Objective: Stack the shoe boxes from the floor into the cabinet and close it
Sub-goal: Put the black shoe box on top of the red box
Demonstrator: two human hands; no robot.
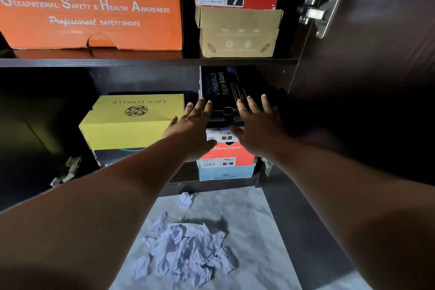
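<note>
Both arms reach into the lower shelf of the dark cabinet [150, 62], where the left hand [191, 122] and right hand [257, 122] lie flat, fingers straight and spread, on the front end of a black Skechers box [223, 87], gripping nothing. That box tops a stack with an orange box [227, 154] and a pale blue box [226, 173] beneath. A yellow box [131, 120] sits just left. Crumpled paper [186, 254] lies on the floor; the door [376, 54] stands open
</note>
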